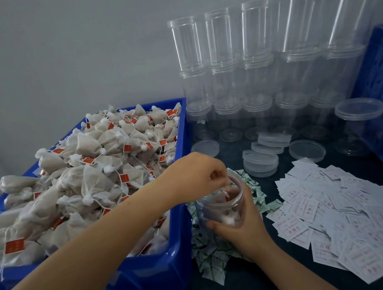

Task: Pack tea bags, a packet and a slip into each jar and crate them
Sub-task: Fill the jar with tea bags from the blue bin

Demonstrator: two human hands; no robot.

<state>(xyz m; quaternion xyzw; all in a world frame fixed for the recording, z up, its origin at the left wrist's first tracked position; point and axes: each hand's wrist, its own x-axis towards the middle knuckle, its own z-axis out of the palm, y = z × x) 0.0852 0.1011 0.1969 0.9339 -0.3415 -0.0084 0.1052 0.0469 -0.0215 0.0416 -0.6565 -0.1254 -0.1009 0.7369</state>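
Beside the blue bin [175, 251] heaped with tea bags [87, 173], my right hand [242, 225] wraps the tilted clear jar [222, 204]; my left hand [199, 173], fingers curled at its mouth, pinches a tea bag's string. Several bags lie inside. Packets [212, 258] and slips [335, 211] lie beneath and alongside; empty jars [248, 64] stand stacked behind.

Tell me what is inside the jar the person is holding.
The jar, gripped by the right hand, holds a few tea bags with white knots. The left hand fingers reach into its mouth, covering part of the contents. Any packet or slip cannot be seen.
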